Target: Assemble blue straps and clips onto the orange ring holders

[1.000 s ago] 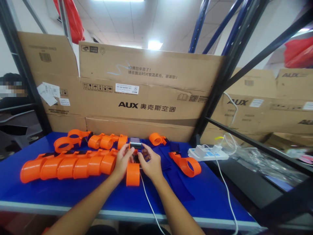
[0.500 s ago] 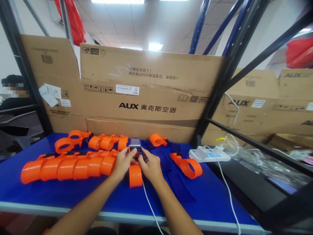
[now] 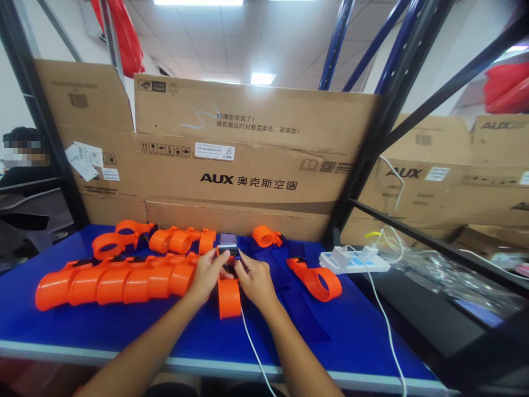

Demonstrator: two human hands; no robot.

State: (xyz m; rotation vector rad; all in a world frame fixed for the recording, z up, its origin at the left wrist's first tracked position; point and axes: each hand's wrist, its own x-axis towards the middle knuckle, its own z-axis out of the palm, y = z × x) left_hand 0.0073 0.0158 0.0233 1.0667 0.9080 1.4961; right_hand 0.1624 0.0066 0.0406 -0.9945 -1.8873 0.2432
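My left hand and my right hand meet over an orange cuff that lies on the blue table. A small device with a lit screen stands on the cuff's far end. Both hands pinch at the dark part just below that screen, fingers curled in. A white cable runs from between the hands toward me and off the table's front edge. What the fingertips grip is hidden behind them.
A row of several orange cuffs lies left of my hands, more of them behind. Another orange cuff and blue straps lie to the right. A white power strip sits at the table's right end. Cardboard boxes wall off the back. A person sits far left.
My hands have closed in a little toward each other below the screen. The orange cuff has shifted slightly to the right and nearer to me.
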